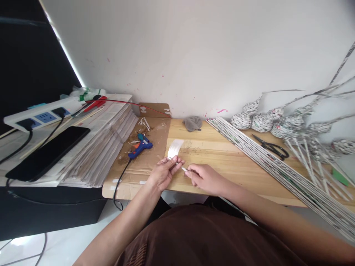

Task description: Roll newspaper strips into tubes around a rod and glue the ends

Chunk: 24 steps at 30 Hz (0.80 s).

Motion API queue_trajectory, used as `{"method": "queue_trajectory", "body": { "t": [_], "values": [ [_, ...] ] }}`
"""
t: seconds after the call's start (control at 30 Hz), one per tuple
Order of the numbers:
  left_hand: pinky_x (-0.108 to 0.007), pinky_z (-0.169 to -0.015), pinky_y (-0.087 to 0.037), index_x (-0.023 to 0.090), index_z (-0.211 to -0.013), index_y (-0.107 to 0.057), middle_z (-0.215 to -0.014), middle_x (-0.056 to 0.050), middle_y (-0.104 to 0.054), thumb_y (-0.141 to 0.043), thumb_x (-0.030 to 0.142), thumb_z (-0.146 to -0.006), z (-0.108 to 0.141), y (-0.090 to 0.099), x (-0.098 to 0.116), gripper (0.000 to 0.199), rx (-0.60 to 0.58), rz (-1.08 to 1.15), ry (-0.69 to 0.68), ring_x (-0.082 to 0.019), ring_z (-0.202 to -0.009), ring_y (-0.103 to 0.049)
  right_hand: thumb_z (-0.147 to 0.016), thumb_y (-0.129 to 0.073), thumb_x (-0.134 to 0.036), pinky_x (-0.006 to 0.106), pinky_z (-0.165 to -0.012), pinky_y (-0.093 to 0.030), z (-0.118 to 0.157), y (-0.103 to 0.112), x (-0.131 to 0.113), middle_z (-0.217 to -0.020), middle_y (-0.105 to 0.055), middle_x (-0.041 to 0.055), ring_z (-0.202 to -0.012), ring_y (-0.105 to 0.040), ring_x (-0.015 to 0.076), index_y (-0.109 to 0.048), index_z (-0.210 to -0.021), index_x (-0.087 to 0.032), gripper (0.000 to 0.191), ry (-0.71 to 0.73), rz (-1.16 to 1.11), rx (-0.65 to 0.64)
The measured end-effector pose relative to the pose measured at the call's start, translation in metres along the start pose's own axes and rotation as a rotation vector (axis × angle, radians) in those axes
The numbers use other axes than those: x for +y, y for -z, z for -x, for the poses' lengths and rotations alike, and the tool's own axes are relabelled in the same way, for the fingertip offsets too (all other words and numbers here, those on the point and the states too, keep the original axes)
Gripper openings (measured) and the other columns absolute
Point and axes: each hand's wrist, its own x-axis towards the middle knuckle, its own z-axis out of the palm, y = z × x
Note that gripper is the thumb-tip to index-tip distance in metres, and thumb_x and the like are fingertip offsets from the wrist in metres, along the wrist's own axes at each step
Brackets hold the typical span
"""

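Observation:
Near the table's front edge, my left hand [164,171] pinches a short, thin white paper tube [184,169] between thumb and fingers. To its right, my right hand [203,178] has its fingers closed on the other end of that tube. Just beyond my left fingertips is a white, shiny strip [175,147]; whether those fingers touch it I cannot tell. A blue glue gun [141,146] lies on a brown cardboard sheet [159,147] to the left, its black cord trailing over the front edge.
Stacked newspapers [94,159] on the left carry a phone [48,151] and a power strip [41,114]. A grey cloth [192,123] lies by the wall. Long paper tubes [266,162], black scissors [273,147] and several woven paper gourds [262,122] occupy the right.

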Motion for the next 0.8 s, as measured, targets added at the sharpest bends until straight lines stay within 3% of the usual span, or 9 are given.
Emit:
{"method": "queue_trajectory", "body": {
  "t": [0.07, 0.13, 0.3, 0.33, 0.47, 0.5, 0.57, 0.7, 0.8],
  "values": [
    [-0.022, -0.074, -0.058, 0.006, -0.078, -0.066, -0.078, -0.009, -0.068, -0.061, 0.006, -0.081, -0.0001, -0.0007, 0.0000, 0.006, 0.024, 0.003, -0.030, -0.018, -0.080, -0.070, -0.091, -0.047, -0.042, 0.029, -0.068, -0.040, 0.0014, -0.0026, -0.0039, -0.077, -0.065, 0.0078, -0.072, -0.059, 0.0183, -0.058, -0.090, -0.017, 0.028, 0.102, 0.293, 0.185],
    [-0.022, -0.073, -0.059, 0.006, -0.079, -0.066, -0.078, -0.009, -0.068, -0.060, 0.006, -0.081, 0.0005, -0.0017, 0.0011, 0.006, 0.036, 0.005, -0.042, -0.018, -0.080, -0.070, -0.093, -0.044, -0.039, 0.029, -0.069, -0.040, 0.0018, -0.0045, -0.0059, -0.078, -0.065, 0.0090, -0.073, -0.060, 0.0189, -0.060, -0.089, -0.017, 0.028, 0.124, 0.371, 0.222],
    [-0.020, -0.071, -0.058, 0.006, -0.079, -0.067, -0.077, -0.009, -0.068, -0.062, 0.005, -0.079, 0.0034, -0.0035, 0.0040, 0.005, 0.046, 0.011, -0.029, -0.018, -0.080, -0.070, -0.098, -0.021, -0.045, 0.024, -0.054, -0.040, -0.0013, -0.0041, -0.0021, -0.059, -0.059, 0.0011, -0.049, -0.053, 0.0121, -0.057, -0.092, -0.017, 0.047, -0.063, -0.175, -0.125],
    [-0.020, -0.071, -0.058, 0.006, -0.078, -0.067, -0.077, -0.009, -0.068, -0.062, 0.005, -0.079, 0.0037, -0.0036, 0.0041, 0.005, 0.049, 0.013, -0.032, -0.018, -0.080, -0.070, -0.097, -0.022, -0.046, 0.024, -0.054, -0.040, -0.0017, -0.0040, -0.0018, -0.060, -0.059, 0.0010, -0.050, -0.053, 0.0123, -0.057, -0.092, -0.017, 0.046, -0.063, -0.181, -0.128],
    [-0.021, -0.070, -0.059, 0.008, -0.078, -0.066, -0.078, -0.008, -0.068, -0.065, 0.008, -0.078, 0.0038, -0.0026, 0.0033, 0.000, 0.041, 0.008, -0.039, -0.017, -0.079, -0.070, -0.092, -0.043, -0.045, 0.028, -0.065, -0.038, 0.0001, -0.0059, -0.0050, -0.073, -0.063, 0.0057, -0.067, -0.056, 0.0163, -0.059, -0.085, -0.018, 0.032, 0.111, 0.227, 0.204],
    [-0.021, -0.070, -0.059, 0.009, -0.078, -0.065, -0.078, -0.008, -0.068, -0.066, 0.009, -0.078, 0.0037, -0.0021, 0.0030, 0.001, 0.032, 0.004, -0.035, -0.017, -0.079, -0.070, -0.092, -0.043, -0.044, 0.028, -0.065, -0.038, 0.0008, -0.0065, -0.0059, -0.073, -0.063, 0.0060, -0.067, -0.055, 0.0164, -0.059, -0.084, -0.018, 0.032, 0.125, 0.263, 0.236],
    [-0.021, -0.070, -0.059, 0.009, -0.078, -0.065, -0.078, -0.007, -0.068, -0.067, 0.010, -0.077, 0.0036, -0.0014, 0.0027, 0.002, 0.015, 0.001, -0.022, -0.017, -0.078, -0.070, -0.094, -0.037, -0.045, 0.027, -0.062, -0.039, 0.0013, -0.0069, -0.0063, -0.065, -0.060, 0.0042, -0.060, -0.054, 0.0146, -0.059, -0.082, -0.018, 0.037, 0.074, 0.128, 0.156],
    [-0.021, -0.074, -0.058, 0.007, -0.078, -0.066, -0.075, -0.007, -0.067, -0.066, 0.008, -0.077, 0.0034, -0.0024, 0.0033, 0.001, -0.017, 0.009, -0.020, -0.016, -0.078, -0.069, -0.091, -0.035, -0.055, 0.023, -0.049, -0.040, -0.0018, -0.0041, -0.0015, -0.051, -0.052, -0.0019, -0.042, -0.044, 0.0099, -0.055, -0.082, -0.016, 0.045, -0.078, -0.370, -0.117],
    [-0.021, -0.073, -0.058, 0.006, -0.081, -0.067, -0.076, -0.008, -0.067, -0.066, 0.007, -0.077, 0.0031, -0.0045, 0.0046, 0.004, -0.010, 0.010, -0.004, -0.016, -0.078, -0.069, -0.090, -0.037, -0.058, 0.023, -0.047, -0.039, -0.0043, -0.0026, 0.0016, -0.050, -0.051, -0.0024, -0.041, -0.043, 0.0092, -0.054, -0.080, -0.016, 0.046, -0.092, -0.417, -0.132]
  ]
}}
